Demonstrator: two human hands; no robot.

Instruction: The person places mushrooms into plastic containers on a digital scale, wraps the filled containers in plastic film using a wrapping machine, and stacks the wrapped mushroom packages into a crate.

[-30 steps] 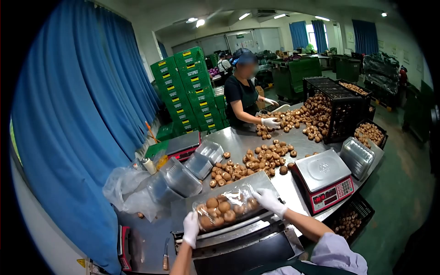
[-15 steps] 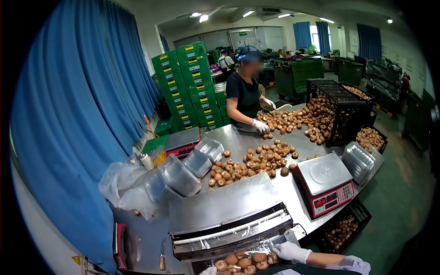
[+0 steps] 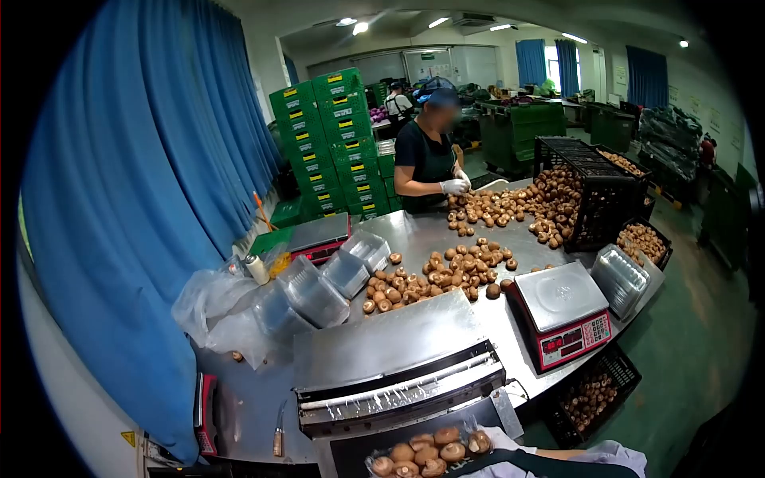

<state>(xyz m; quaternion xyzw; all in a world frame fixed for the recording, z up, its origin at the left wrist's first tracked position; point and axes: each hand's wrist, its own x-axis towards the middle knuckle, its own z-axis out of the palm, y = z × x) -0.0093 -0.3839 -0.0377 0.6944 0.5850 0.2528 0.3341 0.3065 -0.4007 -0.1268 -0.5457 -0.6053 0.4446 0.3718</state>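
A film-covered pack of brown mushrooms (image 3: 430, 452) lies over the dark plate at the near edge of the metal wrapping machine (image 3: 390, 342), close to my body. My right hand (image 3: 496, 440), in a white glove, is at the right end of the pack, mostly hidden by the pack and a dark strap; its fingers do not show. My left hand is out of sight. Behind the pack runs the machine's roller bar with shreds of clear film on it. Beyond the machine, loose mushrooms (image 3: 458, 271) are spread on the metal table (image 3: 406, 227).
A co-worker (image 3: 426, 151) holds both gloved hands together over mushrooms across the table. A scale (image 3: 562, 307) stands right, clear trays (image 3: 311, 293) and plastic bags (image 3: 211, 307) left. A knife (image 3: 279, 430) lies near the front. Green crates (image 3: 343, 143) stand behind; a black crate (image 3: 594, 394) is lower right.
The mushroom pack has come from the machine's top plate down to its near edge, by my body. My left hand has left the view. The co-worker's hands have come together.
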